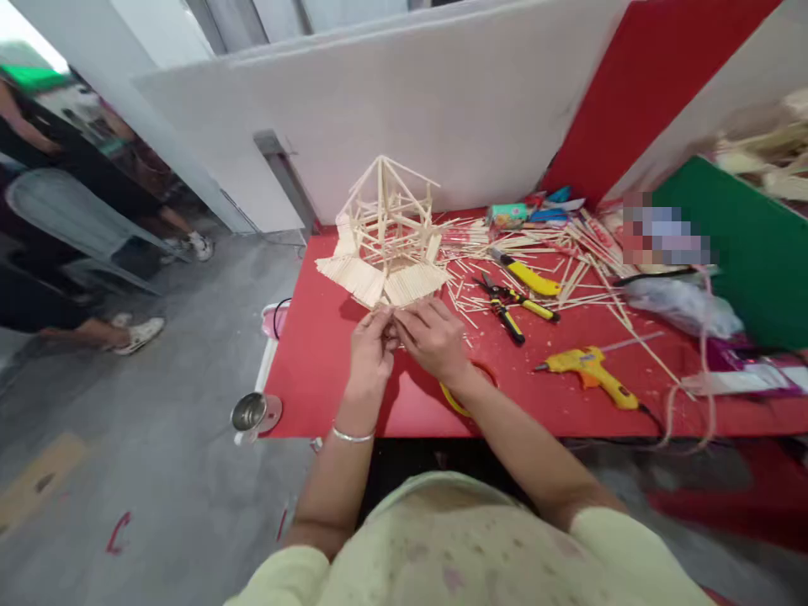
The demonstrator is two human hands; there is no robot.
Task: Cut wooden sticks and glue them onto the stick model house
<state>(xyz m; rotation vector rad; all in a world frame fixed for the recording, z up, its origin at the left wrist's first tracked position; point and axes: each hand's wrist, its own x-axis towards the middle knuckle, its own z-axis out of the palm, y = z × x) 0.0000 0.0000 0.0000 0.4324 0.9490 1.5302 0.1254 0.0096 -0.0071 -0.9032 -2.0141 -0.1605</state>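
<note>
A small house model (pixel 386 240) built of thin wooden sticks stands on the red table (pixel 328 370), with a bare frame above and slatted panels at its base. My left hand (pixel 371 352) and my right hand (pixel 431 337) meet just in front of the model's near edge. Both have their fingers pinched together, apparently on a thin stick (pixel 392 313) between them, though it is barely visible. A silver bangle sits on my left wrist.
Loose sticks (pixel 568 252) litter the table's right half, with a yellow utility knife (pixel 527 276), yellow-handled cutters (pixel 514 305) and a yellow glue gun (pixel 590 372). A metal cup (pixel 249 412) hangs at the table's left corner. White partition behind; seated people at far left.
</note>
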